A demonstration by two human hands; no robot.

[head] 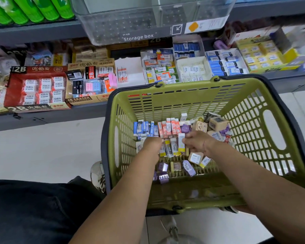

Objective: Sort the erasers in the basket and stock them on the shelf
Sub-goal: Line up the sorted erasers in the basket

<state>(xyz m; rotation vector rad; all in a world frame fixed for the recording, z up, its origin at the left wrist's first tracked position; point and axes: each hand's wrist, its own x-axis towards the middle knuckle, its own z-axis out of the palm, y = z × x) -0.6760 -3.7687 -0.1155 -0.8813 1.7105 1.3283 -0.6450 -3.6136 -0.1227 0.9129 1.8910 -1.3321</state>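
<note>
Both hands sorting in the basket, below the eraser shelf

The green basket (183, 88) sits on the floor (42, 152) against the shelf (42, 118), its far rim hiding the front edges of some trays. Inside, blue erasers (143, 128) and orange erasers (171, 127) stand in rows; purple erasers (163, 173) and beige erasers (217, 122) lie loose. The right hand (197, 140) pinches a yellow-white eraser (181, 144) upright between thumb and fingers. The left hand (152, 143) reaches down beside it, its fingers hidden among the packs, so I cannot tell their grip. A clear storage box (130, 25) overhangs the shelf, covering the back trays. A red 2B box (37, 88) lies further left.
</note>
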